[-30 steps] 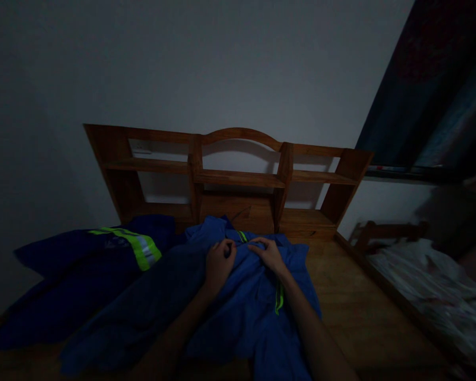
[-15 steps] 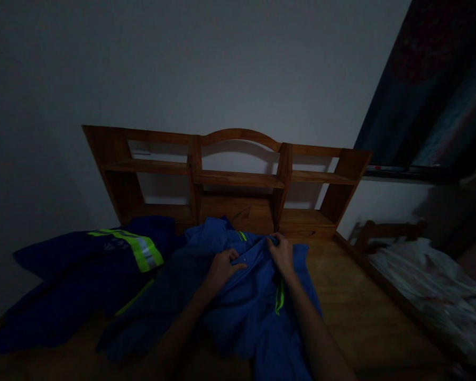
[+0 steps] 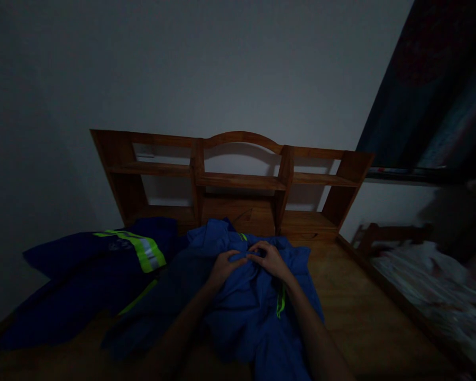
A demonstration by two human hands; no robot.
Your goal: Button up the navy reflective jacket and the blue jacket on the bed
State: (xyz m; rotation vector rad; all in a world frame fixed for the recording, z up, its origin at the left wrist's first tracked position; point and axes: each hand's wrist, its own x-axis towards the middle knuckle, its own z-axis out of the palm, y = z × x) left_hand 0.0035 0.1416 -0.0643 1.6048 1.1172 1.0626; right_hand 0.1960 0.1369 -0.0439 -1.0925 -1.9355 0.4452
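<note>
A blue work jacket (image 3: 238, 307) with thin yellow-green strips lies spread on the wooden surface in front of me. My left hand (image 3: 225, 266) pinches its cloth near the upper middle. Close beside it, my right hand (image 3: 270, 259) has thumb and fingers curled on the same part of the jacket, the two thumbs almost meeting. The small spot between the fingertips is too dark to make out. To the left lies a darker blue garment (image 3: 83, 275) with a wide yellow-green and silver reflective band, partly touching the jacket.
A wooden headboard shelf (image 3: 238, 180) with open compartments stands along the white wall (image 3: 222, 69) behind the clothes. Bare wooden boards (image 3: 353, 296) show on the right. Beyond their raised edge lie white plastic-like bags (image 3: 428, 280) near a dark curtain (image 3: 416, 90).
My right hand has moved left along the jacket and now meets my left hand, which stays nearly in place. The view has shifted slightly.
</note>
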